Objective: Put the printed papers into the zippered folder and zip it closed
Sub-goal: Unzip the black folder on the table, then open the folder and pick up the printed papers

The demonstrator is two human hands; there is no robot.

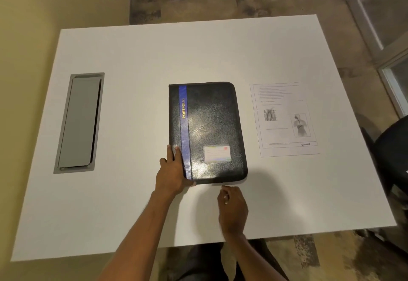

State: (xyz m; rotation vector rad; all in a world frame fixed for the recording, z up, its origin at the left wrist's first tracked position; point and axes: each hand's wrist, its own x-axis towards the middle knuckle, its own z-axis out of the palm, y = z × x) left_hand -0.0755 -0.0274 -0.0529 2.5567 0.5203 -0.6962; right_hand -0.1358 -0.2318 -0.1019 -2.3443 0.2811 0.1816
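A black zippered folder (209, 126) with a blue stripe and gold "PORTFOLIO" lettering lies closed in the middle of the white table (154, 60). My left hand (172, 172) grips its near left corner at the spine. My right hand (231, 208) is just below the folder's near edge, fingertips pinched at what looks like a small zipper pull (221, 185). The printed papers (284, 119), showing text and anatomy drawings, lie flat to the right of the folder, untouched.
A grey cable hatch (79, 123) is set into the table at the left. A dark chair (390, 148) stands by the table's right edge. A window frame (379, 22) is at the far right.
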